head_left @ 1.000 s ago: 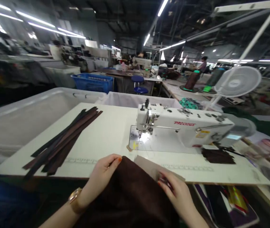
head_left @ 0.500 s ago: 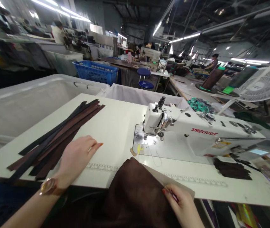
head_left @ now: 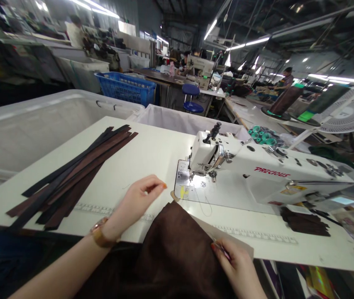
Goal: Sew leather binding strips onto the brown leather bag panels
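Observation:
My left hand hovers over the white table, left of the sewing machine's needle plate. Its thumb and forefinger are pinched together, and what they hold, if anything, is too small to make out. A dark brown piece of fabric drapes over the front table edge, its corner pointing at the needle plate. My right hand is closed at the fabric's right edge, around a slim tool with a metal tip; its kind is partly hidden by the fingers. Loose thread trails from the needle area of the sewing machine.
Brown and black strips lie in a pile at left. A ruler scale runs along the table front. Dark folded pieces lie under the machine arm. Beyond the table are a white bin, a blue basket and a fan.
My left hand has moved right, from beside the strips towards the brown fabric's corner, still pinched. My right hand keeps its hold at the fabric edge. The view has shifted slightly.

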Action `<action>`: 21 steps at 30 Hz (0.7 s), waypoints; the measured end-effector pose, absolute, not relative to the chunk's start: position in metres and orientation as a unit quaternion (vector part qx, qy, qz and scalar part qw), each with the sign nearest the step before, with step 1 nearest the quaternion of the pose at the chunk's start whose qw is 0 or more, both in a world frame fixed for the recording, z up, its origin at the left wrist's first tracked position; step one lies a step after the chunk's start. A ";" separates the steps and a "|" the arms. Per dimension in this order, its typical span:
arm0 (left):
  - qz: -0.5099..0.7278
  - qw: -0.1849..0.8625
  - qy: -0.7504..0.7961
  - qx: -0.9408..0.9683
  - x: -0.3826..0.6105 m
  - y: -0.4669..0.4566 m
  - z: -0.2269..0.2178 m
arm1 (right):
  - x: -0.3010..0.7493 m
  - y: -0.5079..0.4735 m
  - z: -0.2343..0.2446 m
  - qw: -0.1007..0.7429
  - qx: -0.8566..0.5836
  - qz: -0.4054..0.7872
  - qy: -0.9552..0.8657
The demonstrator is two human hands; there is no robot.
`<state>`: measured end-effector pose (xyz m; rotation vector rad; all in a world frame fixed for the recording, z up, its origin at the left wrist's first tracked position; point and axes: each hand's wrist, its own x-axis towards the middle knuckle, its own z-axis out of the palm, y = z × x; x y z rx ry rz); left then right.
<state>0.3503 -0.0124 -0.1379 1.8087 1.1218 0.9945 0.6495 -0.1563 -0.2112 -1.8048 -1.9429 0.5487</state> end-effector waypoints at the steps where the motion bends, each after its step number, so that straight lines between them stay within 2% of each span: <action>1: 0.409 0.370 0.468 0.691 0.339 -0.011 -0.140 | 0.649 -0.157 -0.211 0.216 -0.651 0.200 -0.699; 5: 0.395 0.357 0.524 0.665 0.304 -0.020 -0.149 | 0.648 -0.156 -0.211 0.223 -0.649 0.209 -0.697; 10: 0.278 0.438 0.441 0.732 0.330 -0.034 -0.152 | 0.647 -0.155 -0.209 0.217 -0.649 0.198 -0.702; 14: 0.275 0.497 0.362 0.739 0.363 -0.028 -0.144 | 0.642 -0.157 -0.199 0.208 -0.646 0.176 -0.713; 17: 0.281 0.504 0.345 0.740 0.371 -0.025 -0.136 | 0.621 -0.151 -0.185 0.254 -0.628 0.141 -0.722; 21: 0.273 0.449 0.349 0.776 0.367 -0.028 -0.125 | 0.567 -0.126 -0.168 0.353 -0.575 0.156 -0.721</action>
